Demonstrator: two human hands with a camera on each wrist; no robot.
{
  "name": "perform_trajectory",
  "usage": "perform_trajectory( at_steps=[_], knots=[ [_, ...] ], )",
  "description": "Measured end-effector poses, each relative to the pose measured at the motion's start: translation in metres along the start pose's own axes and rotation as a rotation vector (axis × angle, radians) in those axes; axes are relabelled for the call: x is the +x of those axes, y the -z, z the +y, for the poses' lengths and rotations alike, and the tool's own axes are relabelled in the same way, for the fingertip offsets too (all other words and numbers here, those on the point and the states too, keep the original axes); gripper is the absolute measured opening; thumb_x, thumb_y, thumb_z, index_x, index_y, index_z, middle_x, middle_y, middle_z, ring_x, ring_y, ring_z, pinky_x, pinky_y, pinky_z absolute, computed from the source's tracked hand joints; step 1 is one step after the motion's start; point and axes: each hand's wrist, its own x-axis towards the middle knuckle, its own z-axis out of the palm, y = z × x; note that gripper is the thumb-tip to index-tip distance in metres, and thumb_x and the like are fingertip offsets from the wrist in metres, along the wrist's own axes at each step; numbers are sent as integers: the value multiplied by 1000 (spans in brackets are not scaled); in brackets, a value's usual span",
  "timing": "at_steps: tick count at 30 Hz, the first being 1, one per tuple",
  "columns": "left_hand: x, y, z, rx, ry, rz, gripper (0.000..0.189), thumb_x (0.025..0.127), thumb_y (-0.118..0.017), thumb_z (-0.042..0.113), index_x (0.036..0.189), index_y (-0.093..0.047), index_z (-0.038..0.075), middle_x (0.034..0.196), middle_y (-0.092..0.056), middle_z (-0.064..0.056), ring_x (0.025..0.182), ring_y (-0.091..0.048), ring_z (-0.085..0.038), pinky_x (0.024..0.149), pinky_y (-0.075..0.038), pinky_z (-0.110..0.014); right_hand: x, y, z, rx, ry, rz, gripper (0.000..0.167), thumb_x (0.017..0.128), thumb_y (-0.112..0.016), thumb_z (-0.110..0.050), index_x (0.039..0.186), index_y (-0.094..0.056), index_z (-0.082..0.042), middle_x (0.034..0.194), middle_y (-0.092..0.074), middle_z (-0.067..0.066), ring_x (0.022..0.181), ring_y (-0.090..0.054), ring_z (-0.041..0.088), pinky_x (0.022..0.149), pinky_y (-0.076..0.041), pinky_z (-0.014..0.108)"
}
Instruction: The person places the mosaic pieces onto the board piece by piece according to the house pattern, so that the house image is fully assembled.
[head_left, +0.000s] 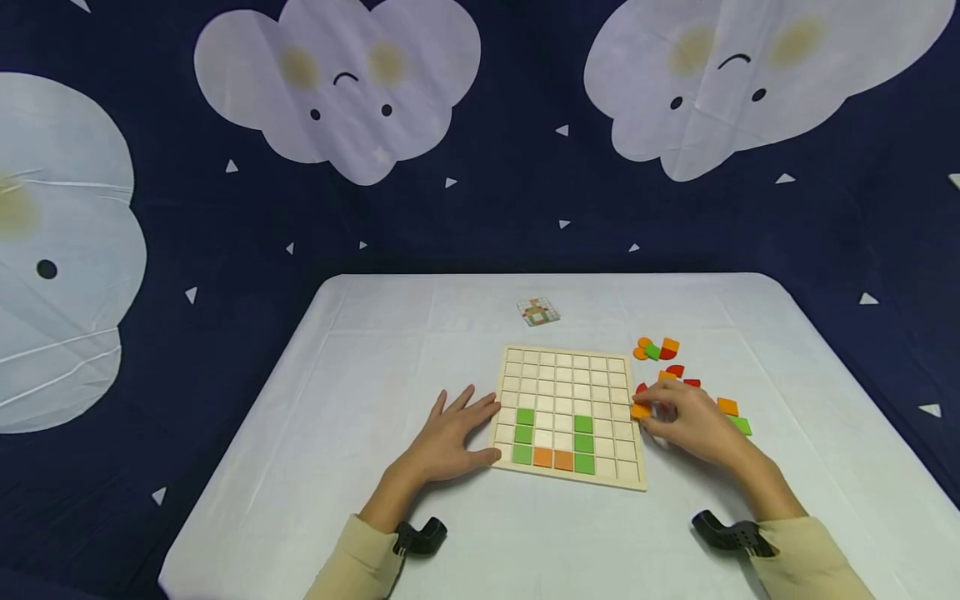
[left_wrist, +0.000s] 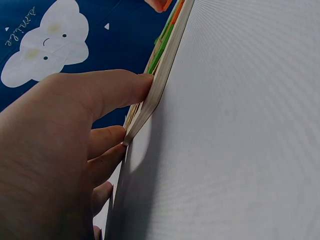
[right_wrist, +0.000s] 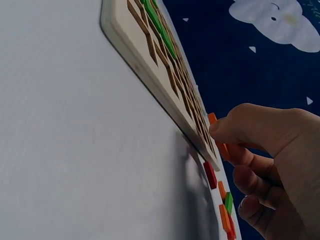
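A wooden grid board (head_left: pixel 551 385) lies on the white table. Green square tiles stand in two columns of three, the left column (head_left: pixel 523 434) and the right column (head_left: pixel 583 443). Between them in the bottom row sit two orange tiles (head_left: pixel 552 458). My left hand (head_left: pixel 448 440) rests at the board's left edge, its fingers spread and the thumb touching the near corner region. My right hand (head_left: pixel 693 421) pinches an orange square tile (right_wrist: pixel 221 147) between thumb and fingers, right by the board's right edge. Its other fingers are loosely curled in the right wrist view.
Loose orange, green and red pieces (head_left: pixel 652 352) lie right of the board, some partly hidden by the right hand. An orange piece (head_left: pixel 727 407) and a green piece (head_left: pixel 741 425) lie beyond it. A small pattern card (head_left: pixel 538 312) lies behind the board on the table (head_left: pixel 390 333).
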Motion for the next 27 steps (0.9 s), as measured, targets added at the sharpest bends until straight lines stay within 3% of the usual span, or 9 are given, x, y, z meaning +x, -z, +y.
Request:
perform_trajectory(
  at_steps=[27],
  knots=[
    [1,0,0,-2,9,-1,73,83,-60,57,146,-44,24,152,-31,15,145,-12,-18,113,3,-50,35,-19,-28,71,67,-73,29,81,-76,-19,110,-73,-13,99,-59,-8,77,-52,14,61,-44,27]
  ],
)
